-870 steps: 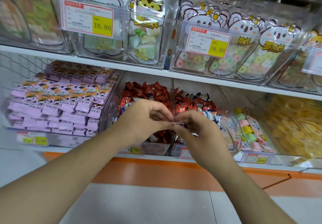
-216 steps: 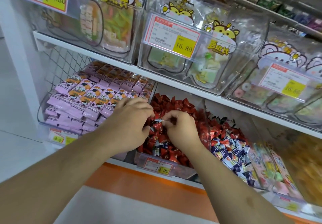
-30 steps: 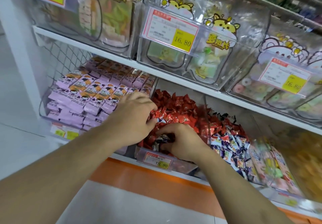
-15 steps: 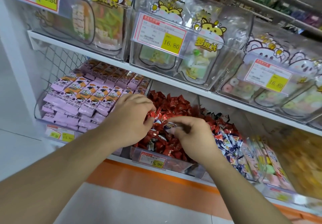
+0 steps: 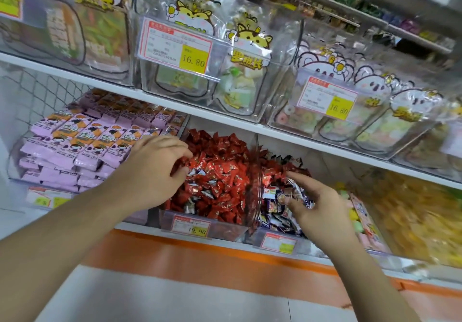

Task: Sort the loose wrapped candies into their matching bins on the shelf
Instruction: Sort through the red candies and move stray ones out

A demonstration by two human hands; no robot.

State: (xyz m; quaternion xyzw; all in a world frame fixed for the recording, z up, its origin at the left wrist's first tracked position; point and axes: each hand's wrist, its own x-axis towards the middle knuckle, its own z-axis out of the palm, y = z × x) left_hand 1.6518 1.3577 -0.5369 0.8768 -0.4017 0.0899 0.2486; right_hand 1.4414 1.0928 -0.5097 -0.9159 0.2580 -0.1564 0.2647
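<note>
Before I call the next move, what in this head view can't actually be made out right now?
- Left hand: fingers curl into the red candies; whether they hold one is hidden by the hand itself.
- Right hand: motion blur hides whether it still pinches a candy over the blue-and-white candies.
- Small price tag under that bin: print too blurred to read.
- Yellow candies: smeared by blur at the right edge.
</note>
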